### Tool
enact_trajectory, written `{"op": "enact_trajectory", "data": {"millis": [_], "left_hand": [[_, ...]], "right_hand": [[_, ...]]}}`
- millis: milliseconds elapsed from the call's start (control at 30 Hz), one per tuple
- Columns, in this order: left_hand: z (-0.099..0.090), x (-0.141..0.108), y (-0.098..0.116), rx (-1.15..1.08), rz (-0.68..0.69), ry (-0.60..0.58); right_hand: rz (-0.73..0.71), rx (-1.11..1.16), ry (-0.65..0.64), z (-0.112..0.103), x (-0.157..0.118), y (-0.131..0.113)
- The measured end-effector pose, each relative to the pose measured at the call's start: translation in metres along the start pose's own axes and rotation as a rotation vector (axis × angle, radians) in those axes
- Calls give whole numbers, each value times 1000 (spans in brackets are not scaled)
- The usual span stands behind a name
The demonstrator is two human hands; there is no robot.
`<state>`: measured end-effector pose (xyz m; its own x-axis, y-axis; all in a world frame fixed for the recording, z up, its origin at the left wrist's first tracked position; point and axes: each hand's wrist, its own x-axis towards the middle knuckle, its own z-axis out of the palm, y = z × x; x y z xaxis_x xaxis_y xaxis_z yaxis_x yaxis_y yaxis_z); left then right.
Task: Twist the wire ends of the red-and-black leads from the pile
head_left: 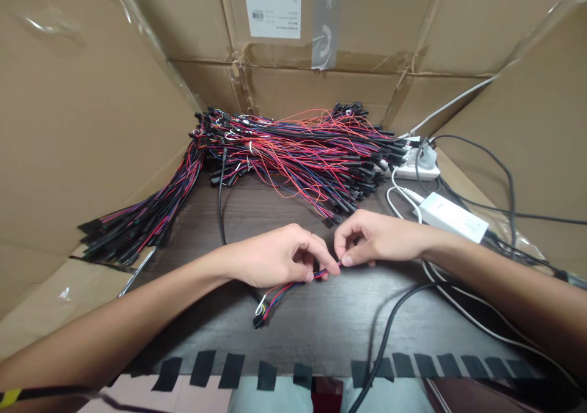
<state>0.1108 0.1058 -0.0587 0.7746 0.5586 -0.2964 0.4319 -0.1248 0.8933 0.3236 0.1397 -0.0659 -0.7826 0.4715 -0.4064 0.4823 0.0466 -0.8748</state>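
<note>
A thin wire bundle (283, 291) was held over the near middle of the dark table (316, 333), its black connector (258, 321) to the left. It was pinched by the left hand (275, 257) and by the right hand (380, 237), closely side by side. Apparently the wires were being gathered; next, a steady pinch seemed to be required

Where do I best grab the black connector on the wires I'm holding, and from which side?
I'd pinch the black connector by its sides, coming from the near left: it's small and blocky, and the wires leave it on the far right, toward the left hand. Mind the white loop just beyond it.
</note>
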Motion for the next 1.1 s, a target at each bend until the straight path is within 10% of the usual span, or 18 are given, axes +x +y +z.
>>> {"op": "enact_trajectory", "data": {"millis": [733,1100], "left_hand": [[11,5,-2,-330,-17,212],[9,5,1,9,-131,242]], "right_hand": [[-73,58,104,16,3,-2],[-47,48,193,12,1,-5]]}}
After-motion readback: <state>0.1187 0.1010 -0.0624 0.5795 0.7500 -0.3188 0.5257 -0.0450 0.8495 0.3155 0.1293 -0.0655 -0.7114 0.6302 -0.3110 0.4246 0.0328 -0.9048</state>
